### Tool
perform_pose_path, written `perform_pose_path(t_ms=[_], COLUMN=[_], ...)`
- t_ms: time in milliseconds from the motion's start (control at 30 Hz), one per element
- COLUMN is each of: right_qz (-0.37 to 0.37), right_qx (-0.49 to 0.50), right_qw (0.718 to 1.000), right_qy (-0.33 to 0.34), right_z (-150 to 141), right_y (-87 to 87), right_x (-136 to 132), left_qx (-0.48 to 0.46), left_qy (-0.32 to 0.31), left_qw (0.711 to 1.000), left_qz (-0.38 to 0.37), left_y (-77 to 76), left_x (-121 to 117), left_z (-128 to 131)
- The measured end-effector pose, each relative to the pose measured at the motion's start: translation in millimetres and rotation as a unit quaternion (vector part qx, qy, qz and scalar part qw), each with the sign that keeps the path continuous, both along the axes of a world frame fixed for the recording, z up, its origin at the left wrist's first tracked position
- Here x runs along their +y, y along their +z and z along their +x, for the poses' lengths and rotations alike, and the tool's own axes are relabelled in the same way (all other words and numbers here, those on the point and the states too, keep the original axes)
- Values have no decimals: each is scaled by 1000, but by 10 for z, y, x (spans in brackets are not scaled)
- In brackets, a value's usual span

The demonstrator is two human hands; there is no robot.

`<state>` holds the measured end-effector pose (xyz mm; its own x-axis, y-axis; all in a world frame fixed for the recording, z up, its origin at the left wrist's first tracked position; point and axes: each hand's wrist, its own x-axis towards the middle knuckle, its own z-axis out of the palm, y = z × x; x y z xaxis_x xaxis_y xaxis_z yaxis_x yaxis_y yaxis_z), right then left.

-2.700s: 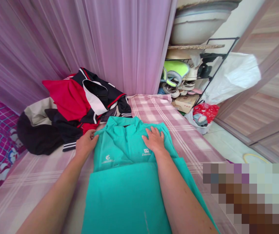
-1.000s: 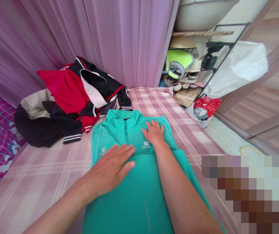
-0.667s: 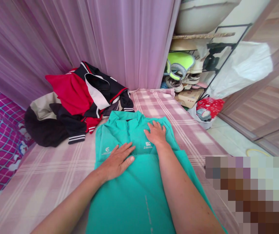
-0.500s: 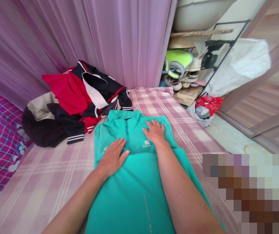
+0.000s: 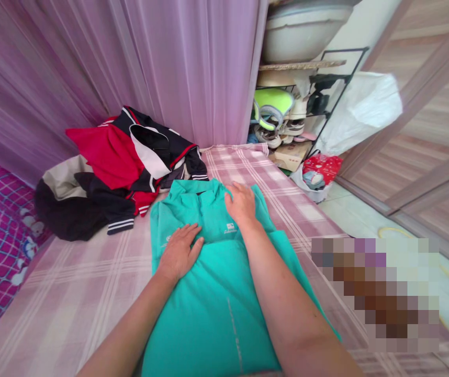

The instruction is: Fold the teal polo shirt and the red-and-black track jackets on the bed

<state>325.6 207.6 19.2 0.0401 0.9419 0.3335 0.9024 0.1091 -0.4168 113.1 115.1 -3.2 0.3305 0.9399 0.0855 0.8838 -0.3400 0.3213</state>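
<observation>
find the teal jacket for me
In the head view, the teal jacket lies bottom centre on the plaid sheet, under the left hand and right hand, right of the clothes pile.

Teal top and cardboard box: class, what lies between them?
A stretch of pink-and-white plaid sheet lies between the teal top and the cardboard box, as the head view shows.

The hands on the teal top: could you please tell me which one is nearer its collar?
The right hand, whose fingers lie close beside the collar; the left hand lies lower down the front.
</observation>
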Motion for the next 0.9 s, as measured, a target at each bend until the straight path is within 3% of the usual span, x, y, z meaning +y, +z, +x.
perform_pose_path(t_ms=[100, 267, 367, 533, 733, 800, 900], right_qz=[29, -53, -66, -107, -141, -143, -144], right_qx=[14, 90, 122, 130, 116, 78, -45], right_qw=[999, 994, 989, 984, 983, 982, 971], right_qy=[19, -46, -59, -50, 30, 93, 184], right_z=[44, 271, 334, 308, 436, 542, 694], right_y=[-10, -281, -387, -330, -1, 57, -4], right_x=[32, 148, 182, 214, 114, -85, -498], left_qx=[-12, -16, -16, -4, -9, -13, -17], left_qy=[-4, -10, -9, -12, -16, -16, -14], left_qw=[1000, 999, 999, 998, 998, 998, 998], left_qz=[15, 39, 48, 55, 57, 59, 61], left_y=[7, 9, 16, 28, 31, 23, 13], left_x=[-13, -27, -34, -26, 8, 17, 18], left_z=[-4, -7, 6, 30, 30, 24, 18])
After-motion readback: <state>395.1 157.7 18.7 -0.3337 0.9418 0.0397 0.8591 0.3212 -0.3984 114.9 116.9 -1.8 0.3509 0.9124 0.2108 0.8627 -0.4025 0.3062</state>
